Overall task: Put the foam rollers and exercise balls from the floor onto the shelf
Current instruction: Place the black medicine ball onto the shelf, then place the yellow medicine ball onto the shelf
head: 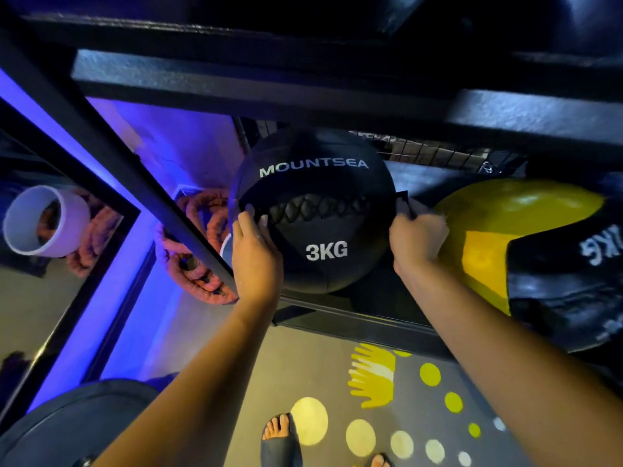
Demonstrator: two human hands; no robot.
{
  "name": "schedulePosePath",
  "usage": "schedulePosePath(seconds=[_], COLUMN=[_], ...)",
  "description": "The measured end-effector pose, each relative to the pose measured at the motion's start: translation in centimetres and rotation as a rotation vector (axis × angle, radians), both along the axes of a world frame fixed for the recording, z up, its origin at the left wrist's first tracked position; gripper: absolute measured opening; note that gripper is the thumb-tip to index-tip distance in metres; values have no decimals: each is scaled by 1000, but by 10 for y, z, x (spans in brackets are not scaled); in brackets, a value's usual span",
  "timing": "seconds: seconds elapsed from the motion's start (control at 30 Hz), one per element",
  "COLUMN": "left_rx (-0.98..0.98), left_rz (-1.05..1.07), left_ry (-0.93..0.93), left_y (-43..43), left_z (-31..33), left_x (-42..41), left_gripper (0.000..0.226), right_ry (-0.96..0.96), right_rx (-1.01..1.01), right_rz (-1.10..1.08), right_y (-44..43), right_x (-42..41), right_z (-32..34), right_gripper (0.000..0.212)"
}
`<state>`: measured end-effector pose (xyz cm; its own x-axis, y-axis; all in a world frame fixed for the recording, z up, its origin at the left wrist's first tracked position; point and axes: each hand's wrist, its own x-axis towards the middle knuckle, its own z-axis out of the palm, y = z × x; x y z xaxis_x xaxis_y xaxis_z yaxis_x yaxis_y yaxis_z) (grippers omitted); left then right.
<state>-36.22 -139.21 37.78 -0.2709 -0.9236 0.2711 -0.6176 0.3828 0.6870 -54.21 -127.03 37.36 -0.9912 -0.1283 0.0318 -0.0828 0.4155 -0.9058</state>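
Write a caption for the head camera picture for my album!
The left hand and right hand grip the black 3KG ball by its sides at the shelf, beside a yellow ball.

Black metal shelf [357, 323] carries 3KG ball [323, 187], yellow-black ball [505, 214] beside.

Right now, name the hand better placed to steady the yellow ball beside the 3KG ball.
Right, probably. The right hand grips the right edge of the 3KG ball, next to the yellow ball; the left hand holds the opposite side, with the whole 3KG ball in between.
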Motion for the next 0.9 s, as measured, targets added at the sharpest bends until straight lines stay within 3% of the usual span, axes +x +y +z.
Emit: schedulePosePath(seconds=[0.1, 0.2, 0.3, 0.4, 0.5, 0.57, 0.63, 0.7, 0.8, 0.9], left_rx=[116, 135, 214, 237, 151, -16, -132, -113, 207, 842], left_rz=[-47, -44, -61, -45, -36, -120, -279, -449, -558, -472], left_ry=[-14, -124, -217, -278, -162, -36, 50, 89, 17, -147], left_y=[-4, -22, -31, -16, 14, 46, 86, 130, 190, 231], left_z=[2, 11, 22, 39, 53, 59, 56, 47, 27, 9], left_x=[2, -2, -7, -9, -12, -18, -30, -49, -84, -122], left_gripper=[38, 50, 61, 66, 52, 57, 59, 48, 38, 67], right_ry=[122, 135, 99, 68, -45, -61, 43, 242, 407, 191], right_rx=[80, 51, -15, 107, 182, 145, 54, 35, 226, 469], right_rz=[41, 103, 107, 142, 267, 248, 166, 71, -74, -76], right_y=[10, 15, 19, 27, 48, 74, 111, 156, 225, 276], right_x=[13, 30, 41, 39, 29, 21, 7, -16, -73, -135], right_z=[-1, -10, -4, 10, 26, 36, 47, 56, 51, 23], right_gripper=[27, 34, 26, 27, 38, 37, 26, 19, 30, 80])
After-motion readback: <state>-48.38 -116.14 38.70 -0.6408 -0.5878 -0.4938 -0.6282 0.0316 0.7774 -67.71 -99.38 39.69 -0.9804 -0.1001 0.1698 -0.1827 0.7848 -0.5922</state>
